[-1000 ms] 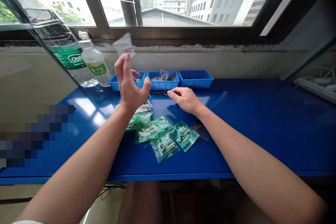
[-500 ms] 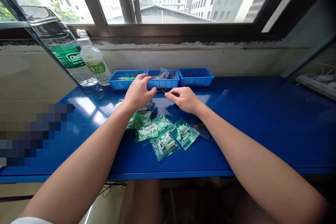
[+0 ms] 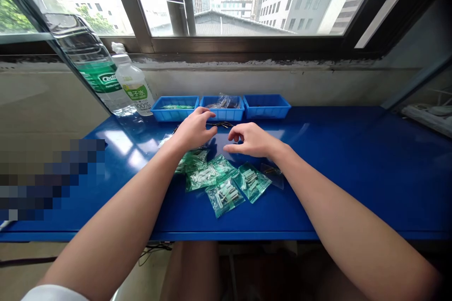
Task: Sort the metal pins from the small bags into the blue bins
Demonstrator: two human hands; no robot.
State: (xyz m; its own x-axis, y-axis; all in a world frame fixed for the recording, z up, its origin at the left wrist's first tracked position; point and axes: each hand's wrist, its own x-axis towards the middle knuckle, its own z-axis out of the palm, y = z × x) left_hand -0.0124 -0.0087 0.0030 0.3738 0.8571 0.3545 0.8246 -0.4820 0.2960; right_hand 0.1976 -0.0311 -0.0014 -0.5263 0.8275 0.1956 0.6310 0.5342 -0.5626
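My left hand (image 3: 197, 129) hovers over the table before the middle bin, thumb and fingers apart, with nothing visible in it. To its right, my right hand (image 3: 251, 140) is also open, its thumb clear of the curled fingers. Between and just beyond the hands lie several small dark, thin pieces, like screws (image 3: 223, 124). Green-tinted packets (image 3: 226, 196) of pale plugs and metal screws are spread on the table in front of me. A clear packet (image 3: 271, 175) with a few small pieces sits partly under my right forearm.
Three blue bins line the back: the left bin (image 3: 175, 115) has green packets, the middle bin (image 3: 224, 115) clear packets, the right bin (image 3: 267, 112) stands beside them. A large water bottle (image 3: 95, 73) and a smaller bottle (image 3: 136, 89) stand at back left of the blue table (image 3: 346, 174).
My right hand has opened from a pinch on a thin dark piece and drawn slightly back. The dark pieces now lie on the table. My left hand stays open nearby.
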